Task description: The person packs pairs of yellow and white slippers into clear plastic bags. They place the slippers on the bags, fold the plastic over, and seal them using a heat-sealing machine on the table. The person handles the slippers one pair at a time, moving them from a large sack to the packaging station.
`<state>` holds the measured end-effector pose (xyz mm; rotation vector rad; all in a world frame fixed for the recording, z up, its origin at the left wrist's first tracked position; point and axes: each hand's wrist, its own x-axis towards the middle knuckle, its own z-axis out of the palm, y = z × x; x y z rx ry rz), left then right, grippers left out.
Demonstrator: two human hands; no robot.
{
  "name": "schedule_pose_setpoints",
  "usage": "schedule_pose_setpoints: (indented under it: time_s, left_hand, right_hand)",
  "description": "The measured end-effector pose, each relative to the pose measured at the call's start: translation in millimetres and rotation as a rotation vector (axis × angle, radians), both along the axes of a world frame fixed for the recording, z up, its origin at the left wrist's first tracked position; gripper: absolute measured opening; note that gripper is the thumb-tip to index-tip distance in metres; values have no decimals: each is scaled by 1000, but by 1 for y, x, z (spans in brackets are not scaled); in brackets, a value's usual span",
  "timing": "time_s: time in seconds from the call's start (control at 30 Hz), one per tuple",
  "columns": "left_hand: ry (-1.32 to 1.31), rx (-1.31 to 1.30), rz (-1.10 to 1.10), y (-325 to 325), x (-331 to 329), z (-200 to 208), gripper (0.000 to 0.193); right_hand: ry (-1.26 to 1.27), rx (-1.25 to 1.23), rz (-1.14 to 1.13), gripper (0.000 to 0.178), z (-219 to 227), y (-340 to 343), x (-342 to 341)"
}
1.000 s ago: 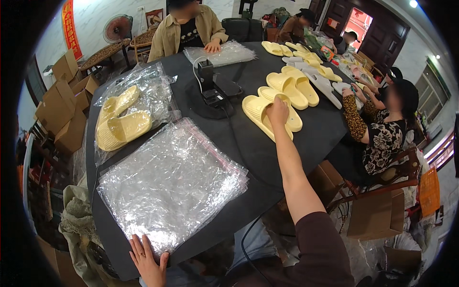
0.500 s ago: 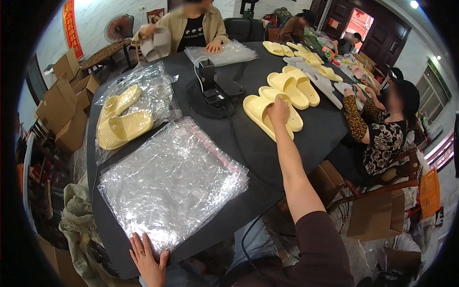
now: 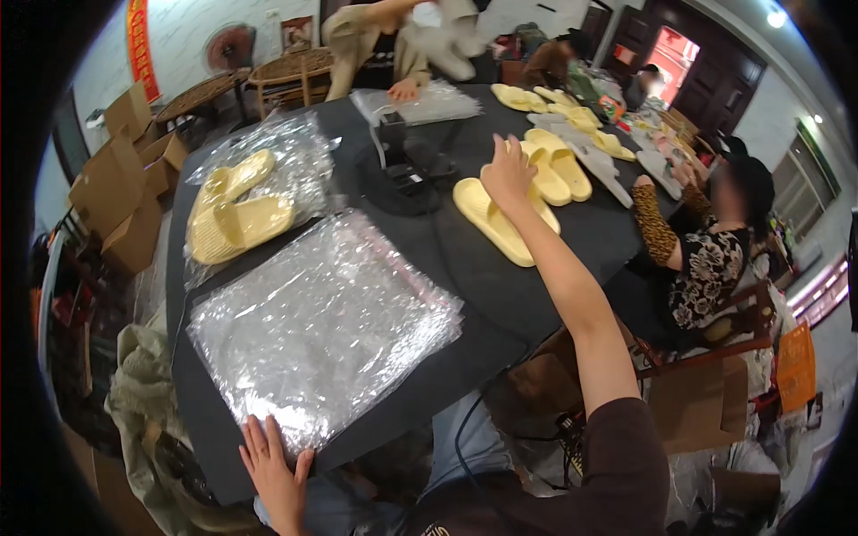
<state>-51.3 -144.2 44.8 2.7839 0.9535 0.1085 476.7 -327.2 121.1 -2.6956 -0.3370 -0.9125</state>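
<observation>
My left hand point(image 3: 277, 473) lies with its fingers spread on the near corner of a stack of clear plastic bags point(image 3: 326, 317), beside the table's front edge. Stretched out to the right, my right hand point(image 3: 508, 179) is over a pair of yellow slippers point(image 3: 493, 225) and partly covers them. Its fingers look extended, with nothing visible between them. Another yellow pair point(image 3: 565, 170) stands just beyond it. At the left of the table, yellow slippers point(image 3: 241, 230) lie in or on a clear bag point(image 3: 299, 161).
A black device point(image 3: 393, 147) with a cable stands mid-table. Across from me, a person point(image 3: 375, 54) holds a blurred grey slipper point(image 3: 442, 40) near more bags. Grey and yellow slippers line the table's right side, where another person point(image 3: 715, 250) sits. Cardboard boxes point(image 3: 116, 205) stand at left.
My right hand has come off the yellow slipper it was gripping and shifted slightly left and away from me. The person opposite has swung the grey slipper to the right. My left hand stays put.
</observation>
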Motion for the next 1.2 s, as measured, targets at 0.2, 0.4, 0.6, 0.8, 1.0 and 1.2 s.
schedule_pose_setpoints:
  time_s: [0.2, 0.4, 0.6, 0.8, 1.0, 1.2]
  left_hand:
    - [-168, -27, 2, 6, 1, -8, 80]
    - [-110, 15, -4, 9, -3, -8, 79]
    - [-100, 22, -12, 8, -17, -5, 79]
    - [-321, 52, -60, 4, 1, 2, 69]
    - [-689, -228, -940, -10, 85, 85, 42]
    - [-655, -457, -1344, -33, 173, 74, 26]
  right_hand:
    - [-386, 155, 871, 22, -1, 142, -131]
    - [161, -186, 871, 17, -65, 245, -219]
    - [377, 162, 790, 27, -125, 244, -214]
    - [242, 35, 786, 25, -126, 239, -210]
    - [200, 76, 826, 23, -130, 243, -209]
    - [249, 69, 765, 23, -125, 242, -207]
